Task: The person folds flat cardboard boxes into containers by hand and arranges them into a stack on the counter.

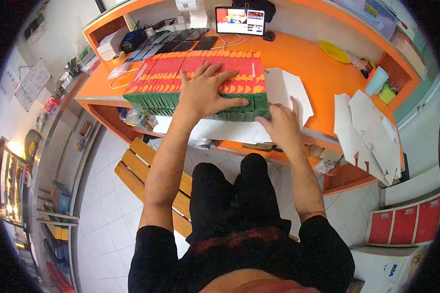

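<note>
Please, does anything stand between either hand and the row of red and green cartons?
Nothing visible does. The left hand lies spread directly on the cartons, and the right hand is at their right end.

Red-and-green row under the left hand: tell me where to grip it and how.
Best clamp the row by both ends, from left and right, pressing inward: it is many thin pieces packed side by side, so a middle grip could let them splay. The right hand is at the right end; the left hand lies spread on top.
</note>
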Demonstrator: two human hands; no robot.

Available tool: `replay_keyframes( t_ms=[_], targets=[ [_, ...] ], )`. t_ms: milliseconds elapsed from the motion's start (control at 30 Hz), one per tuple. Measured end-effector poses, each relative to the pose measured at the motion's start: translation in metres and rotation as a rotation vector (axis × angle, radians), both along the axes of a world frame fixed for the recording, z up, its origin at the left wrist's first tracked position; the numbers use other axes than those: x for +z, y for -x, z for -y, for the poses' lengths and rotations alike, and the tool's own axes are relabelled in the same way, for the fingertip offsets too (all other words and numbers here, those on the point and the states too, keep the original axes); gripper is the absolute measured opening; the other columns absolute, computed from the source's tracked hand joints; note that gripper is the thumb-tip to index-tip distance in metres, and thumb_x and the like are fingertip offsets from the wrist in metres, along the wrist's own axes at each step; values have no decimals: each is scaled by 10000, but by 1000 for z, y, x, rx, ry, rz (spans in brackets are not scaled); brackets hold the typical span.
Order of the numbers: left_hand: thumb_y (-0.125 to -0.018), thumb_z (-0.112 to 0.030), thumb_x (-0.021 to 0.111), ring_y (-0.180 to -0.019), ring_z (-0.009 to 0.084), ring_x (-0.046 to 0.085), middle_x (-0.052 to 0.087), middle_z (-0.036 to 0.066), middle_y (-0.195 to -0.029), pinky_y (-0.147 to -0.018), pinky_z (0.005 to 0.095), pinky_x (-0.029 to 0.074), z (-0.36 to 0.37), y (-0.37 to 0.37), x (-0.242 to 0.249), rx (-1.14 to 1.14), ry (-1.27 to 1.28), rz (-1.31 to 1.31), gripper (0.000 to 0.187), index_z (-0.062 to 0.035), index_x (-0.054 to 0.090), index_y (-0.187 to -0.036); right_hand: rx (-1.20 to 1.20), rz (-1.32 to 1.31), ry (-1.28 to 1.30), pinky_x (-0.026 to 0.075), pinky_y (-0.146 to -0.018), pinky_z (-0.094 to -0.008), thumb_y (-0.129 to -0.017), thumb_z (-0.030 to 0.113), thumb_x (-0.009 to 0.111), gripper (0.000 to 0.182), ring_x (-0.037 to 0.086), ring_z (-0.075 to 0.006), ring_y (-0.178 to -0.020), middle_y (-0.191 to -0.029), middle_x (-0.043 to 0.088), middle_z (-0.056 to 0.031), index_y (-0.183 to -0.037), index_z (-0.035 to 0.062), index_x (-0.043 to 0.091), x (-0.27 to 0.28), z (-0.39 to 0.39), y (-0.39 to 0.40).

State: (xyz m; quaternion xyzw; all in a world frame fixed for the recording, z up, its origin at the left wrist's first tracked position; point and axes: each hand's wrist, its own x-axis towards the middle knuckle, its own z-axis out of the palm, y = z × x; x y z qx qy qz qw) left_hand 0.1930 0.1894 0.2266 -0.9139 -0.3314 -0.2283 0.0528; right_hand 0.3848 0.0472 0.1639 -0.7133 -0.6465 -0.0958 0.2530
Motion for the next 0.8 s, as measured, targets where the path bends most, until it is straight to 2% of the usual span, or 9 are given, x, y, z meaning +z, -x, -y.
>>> replay_keyframes(
  t_ms=[200,300,400,433,533,567,667,700,800],
  targets=[
    [-638,-836,657,-1386,349,444,509,126,-1470,-1075,747,237,-3,0,1,4,-13,-5,917,-305,588,-1383,-5,130,-74,277,-1124,-532,-837,247,720,291,661,-291,-883,-847,693,-134,-1007,12,697,15,2,16],
    [-645,-837,652,-1386,351,442,502,120,-1478,-1070,747,244,0,-3,1,13,-15,-10,916,-299,588,-1384,28,10,-97,339,-1096,-459,-852,165,678,345,666,-253,-912,-935,694,-138,-1149,-6,643,-18,-9,16],
    [-655,-832,649,-1385,352,443,496,114,-1486,-1068,746,248,-1,-3,-1,31,-24,-10,910,-292,586,-1385,358,-832,21,367,-1074,-389,-853,56,579,458,642,-215,-1008,-1078,671,-128,-1303,-19,530,-21,-8,0],
    [-658,-830,649,-1385,351,443,494,111,-1489,-1068,746,249,-2,-4,-2,34,-28,-5,908,-290,585,-1386,497,-1025,123,378,-1059,-360,-841,-11,487,599,569,-194,-1122,-1236,605,-107,-1433,-19,397,-26,-12,-9],
    [-664,-827,647,-1386,357,441,489,111,-1495,-1066,744,254,-3,-5,-3,27,-39,-6,905,-289,581,-1389,450,-747,-191,453,-996,-408,-863,31,508,584,614,-308,-1165,-1239,614,-226,-1434,22,379,-49,-27,12],
    [-663,-829,645,-1390,357,437,490,111,-1494,-1067,743,255,-3,-6,-2,23,-39,3,907,-290,581,-1389,465,-797,-130,465,-977,-369,-864,50,518,650,584,-241,-1201,-1304,585,-200,-1490,44,343,-55,-33,7],
    [-644,-831,656,-1404,356,419,479,109,-1504,-1069,744,258,-1,-4,-1,24,-24,-13,938,-292,561,-1405,528,-1200,402,460,-1000,-367,-858,43,521,657,573,-208,-1203,-1327,579,-148,-1493,43,356,-16,-25,-25],
    [-628,-828,671,-1411,355,409,466,105,-1514,-1069,745,259,0,-4,-1,32,-14,-36,965,-293,541,-1421,680,-1275,341,461,-1012,-369,-858,41,529,652,557,-208,-1225,-1347,562,-113,-1489,40,365,-14,-34,-43],
    [-570,-792,740,-1432,348,377,423,92,-1547,-1063,755,264,-4,-3,2,20,-39,-67,1078,-268,470,-1472,494,-1138,11,441,-1038,-371,-924,150,544,567,548,-205,-1236,-1360,558,-118,-1458,22,405,6,-88,-98]
  ],
)
